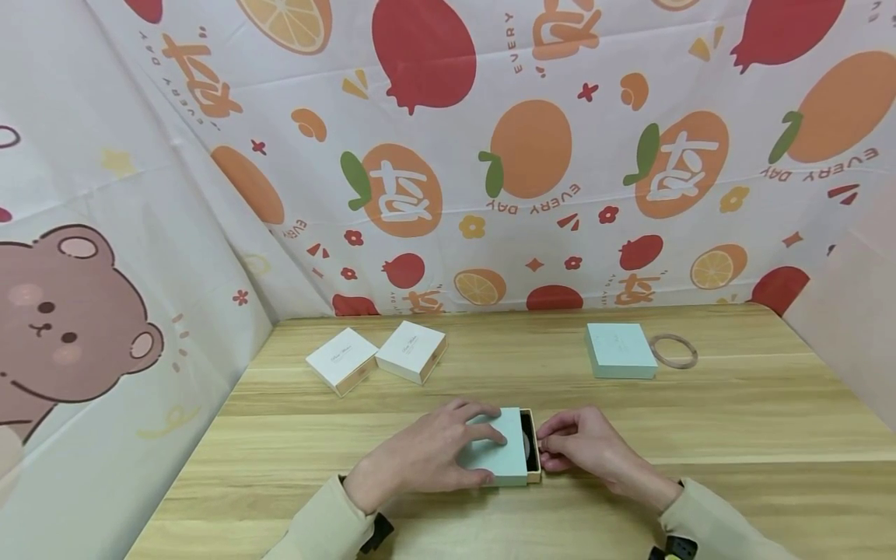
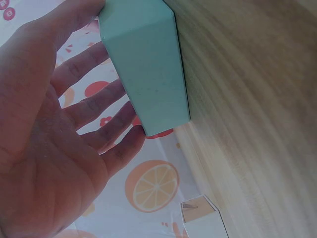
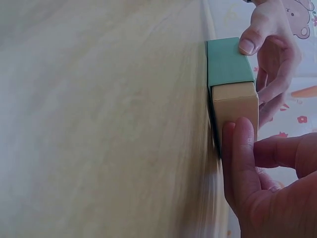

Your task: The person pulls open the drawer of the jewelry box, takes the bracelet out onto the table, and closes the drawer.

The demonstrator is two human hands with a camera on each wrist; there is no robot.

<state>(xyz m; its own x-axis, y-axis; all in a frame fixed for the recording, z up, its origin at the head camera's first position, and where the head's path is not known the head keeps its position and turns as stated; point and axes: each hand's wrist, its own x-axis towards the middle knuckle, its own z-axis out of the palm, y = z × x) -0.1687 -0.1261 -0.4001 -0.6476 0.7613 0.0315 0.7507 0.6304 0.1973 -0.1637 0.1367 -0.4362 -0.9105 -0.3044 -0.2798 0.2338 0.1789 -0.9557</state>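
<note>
A mint-green slide box lies on the table with its tan-edged drawer partly out to the right. Dark lining and the edge of a greyish round thing show in the gap; the rest is covered. My left hand holds the green sleeve, thumb at its near side and fingers spread over the top. At the drawer's right end, my right hand pinches with thumb and fingers close against the tan end face; the fingertips hide the pinched spot.
Two white boxes stand at the back left. Another mint-green box sits at the back right, beside a brownish ring-shaped bangle. A fruit-print curtain hangs behind the wooden table.
</note>
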